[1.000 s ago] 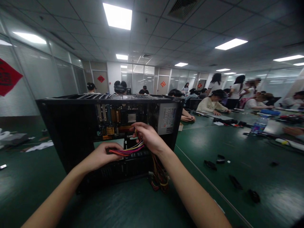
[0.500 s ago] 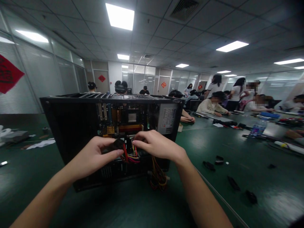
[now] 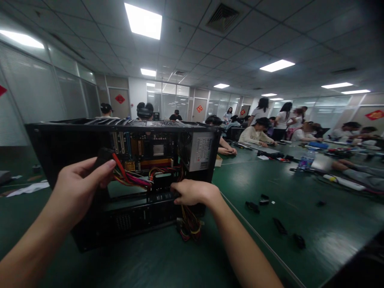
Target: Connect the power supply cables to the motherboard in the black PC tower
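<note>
My left hand pinches a black power connector between thumb and fingers, in front of the case's left part. Red, yellow, purple and other coloured wires run from it rightward into the open computer case. At the case's lower inner rail is my right hand, its fingers curled down; what they grip is hidden. Below it a bundle of power cables hangs over the case front onto the table. Inside show the motherboard and, upper right, the power supply.
On the green table to the right lie several small black parts. Farther off stand a water bottle and a white power strip. White paper lies left of the case. Other people sit and stand around the far table.
My left hand has drawn the connector left and up, away from my right hand, stretching out its wires. The right hand has moved down to the case's lower rail. The view has turned slightly right.
</note>
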Demonstrator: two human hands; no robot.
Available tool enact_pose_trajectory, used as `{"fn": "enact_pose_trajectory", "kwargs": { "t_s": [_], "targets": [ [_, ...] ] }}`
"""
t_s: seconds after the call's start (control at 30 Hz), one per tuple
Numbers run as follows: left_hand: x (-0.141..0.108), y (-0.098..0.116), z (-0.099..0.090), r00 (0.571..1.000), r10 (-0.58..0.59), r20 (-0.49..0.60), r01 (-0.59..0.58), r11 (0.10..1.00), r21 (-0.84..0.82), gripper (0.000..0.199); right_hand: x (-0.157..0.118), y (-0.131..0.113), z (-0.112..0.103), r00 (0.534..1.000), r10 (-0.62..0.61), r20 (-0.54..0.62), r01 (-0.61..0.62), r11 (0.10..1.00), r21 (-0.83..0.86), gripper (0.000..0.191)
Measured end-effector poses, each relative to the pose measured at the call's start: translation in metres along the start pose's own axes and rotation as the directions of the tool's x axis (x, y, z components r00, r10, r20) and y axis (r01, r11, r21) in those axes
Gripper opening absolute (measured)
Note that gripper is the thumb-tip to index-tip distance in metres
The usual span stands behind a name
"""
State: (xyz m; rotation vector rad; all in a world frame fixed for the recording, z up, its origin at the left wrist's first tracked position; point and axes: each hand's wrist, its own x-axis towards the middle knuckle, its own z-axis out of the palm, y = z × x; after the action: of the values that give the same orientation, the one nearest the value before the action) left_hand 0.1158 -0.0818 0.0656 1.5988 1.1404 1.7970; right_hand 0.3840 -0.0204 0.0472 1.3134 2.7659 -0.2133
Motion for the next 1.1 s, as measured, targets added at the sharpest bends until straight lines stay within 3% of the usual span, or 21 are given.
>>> {"fn": "enact_pose_trajectory", "kwargs": {
  "t_s": [0.07, 0.13, 0.23, 0.3, 0.4, 0.57, 0.67, 0.8, 0.97, 1.1],
  "targets": [
    [0.002, 0.001, 0.000, 0.998, -0.046, -0.034, 0.043, 0.997, -0.069, 0.025, 0.003, 0.002, -0.002, 0.993, -0.108, -0.054, 0.107, 0.994, -0.010, 0.022],
    [0.004, 0.003, 0.001, 0.995, -0.082, -0.053, 0.077, 0.992, -0.102, 0.028, 0.002, 0.002, -0.005, 0.968, -0.170, -0.183, 0.178, 0.984, 0.028, 0.014],
    [0.004, 0.005, 0.004, 0.993, -0.106, -0.058, 0.096, 0.983, -0.153, 0.031, 0.000, -0.001, -0.011, 0.909, -0.154, -0.386, 0.243, 0.951, 0.193, 0.016],
    [0.004, 0.006, 0.005, 0.992, -0.110, -0.057, 0.099, 0.979, -0.180, 0.033, -0.001, -0.003, -0.012, 0.884, -0.136, -0.447, 0.291, 0.910, 0.297, 0.020],
    [0.003, 0.007, 0.006, 0.991, -0.116, -0.059, 0.104, 0.977, -0.186, 0.033, -0.002, -0.005, -0.011, 0.879, -0.232, -0.416, 0.385, 0.861, 0.333, 0.023],
    [0.001, 0.007, 0.006, 0.995, -0.092, -0.044, 0.083, 0.983, -0.164, 0.027, -0.004, -0.012, -0.004, 0.880, -0.401, -0.257, 0.441, 0.889, 0.124, 0.042],
    [0.001, 0.007, 0.006, 0.996, -0.085, -0.039, 0.078, 0.984, -0.158, 0.026, -0.003, -0.018, 0.004, 0.918, -0.351, -0.183, 0.354, 0.935, -0.016, 0.041],
    [0.000, 0.010, 0.008, 0.998, -0.062, -0.022, 0.058, 0.986, -0.159, 0.024, 0.002, -0.022, 0.012, 0.945, -0.254, -0.204, 0.226, 0.962, -0.151, 0.026],
    [0.000, 0.010, 0.007, 0.999, -0.040, -0.007, 0.039, 0.990, -0.135, 0.025, 0.003, -0.022, 0.008, 0.957, -0.189, -0.222, 0.161, 0.977, -0.139, 0.011],
    [0.001, 0.007, 0.004, 1.000, -0.011, 0.005, 0.012, 0.994, -0.113, 0.023, -0.004, -0.019, -0.003, 0.924, -0.205, -0.324, 0.189, 0.979, -0.080, 0.024]
  ]
}}
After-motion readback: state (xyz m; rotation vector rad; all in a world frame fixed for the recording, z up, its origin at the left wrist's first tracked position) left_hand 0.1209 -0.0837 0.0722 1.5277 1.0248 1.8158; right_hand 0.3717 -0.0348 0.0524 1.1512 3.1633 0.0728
